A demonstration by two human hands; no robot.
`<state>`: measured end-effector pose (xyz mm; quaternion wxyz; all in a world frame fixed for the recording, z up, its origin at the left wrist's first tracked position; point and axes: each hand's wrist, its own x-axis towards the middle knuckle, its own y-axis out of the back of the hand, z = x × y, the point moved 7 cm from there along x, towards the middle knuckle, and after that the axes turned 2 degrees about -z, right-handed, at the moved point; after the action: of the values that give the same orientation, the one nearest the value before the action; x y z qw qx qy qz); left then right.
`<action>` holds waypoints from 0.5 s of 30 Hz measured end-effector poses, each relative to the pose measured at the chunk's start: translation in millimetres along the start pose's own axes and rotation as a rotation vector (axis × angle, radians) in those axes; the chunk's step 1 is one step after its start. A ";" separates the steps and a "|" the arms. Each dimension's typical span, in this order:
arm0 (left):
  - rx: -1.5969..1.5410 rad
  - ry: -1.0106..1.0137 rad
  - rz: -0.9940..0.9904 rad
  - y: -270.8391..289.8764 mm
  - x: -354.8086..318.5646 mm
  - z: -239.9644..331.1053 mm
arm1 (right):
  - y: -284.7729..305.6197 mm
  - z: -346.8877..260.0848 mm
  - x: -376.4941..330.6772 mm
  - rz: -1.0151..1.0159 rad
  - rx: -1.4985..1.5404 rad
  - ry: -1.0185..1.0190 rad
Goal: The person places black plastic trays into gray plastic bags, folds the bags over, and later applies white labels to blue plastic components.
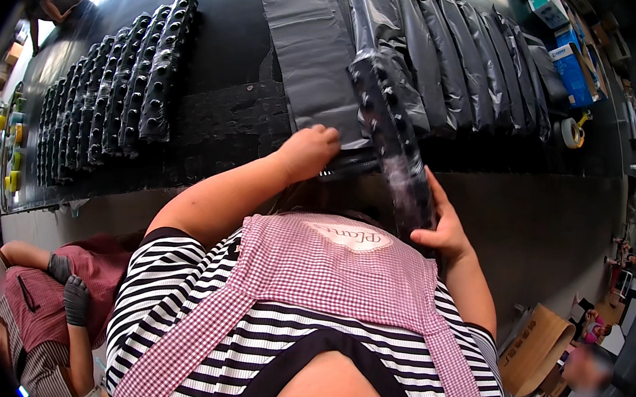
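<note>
My right hand (444,224) is wrapped round the near end of a long black pack with rows of round bumps (389,110), which slants up and away across the table edge. Its far end meets a grey plastic sleeve (372,21); whether it is inside or on top, I cannot tell. My left hand (311,152) has its fingers curled together at the near end of a flat grey plastic bag (309,52). What those fingers pinch, if anything, is hidden.
Several bumpy black packs (135,74) lie in a row on the dark table (226,75) at left. Filled grey bags (457,66) lie side by side at right, near a tape roll (569,133) and blue box (573,74). A gloved co-worker (57,288) is at lower left.
</note>
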<state>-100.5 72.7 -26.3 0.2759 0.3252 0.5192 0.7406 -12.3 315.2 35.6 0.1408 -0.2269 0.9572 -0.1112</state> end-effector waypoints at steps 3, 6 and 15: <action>-0.495 0.466 0.296 12.6 -7.8 -57.3 | -4.9 12.7 -22.2 -0.003 -0.032 -0.067; -1.016 0.790 0.203 -13.7 -21.2 -93.2 | -10.9 21.8 -32.6 -0.043 -0.117 -0.047; -1.177 0.652 0.548 20.6 -23.0 -77.4 | -18.0 -0.7 -38.5 0.042 -1.049 -0.010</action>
<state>-146.8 3.5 -30.5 0.0412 0.0042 -0.0094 0.9991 27.8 317.5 49.7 0.0149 -0.2482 0.8879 0.3870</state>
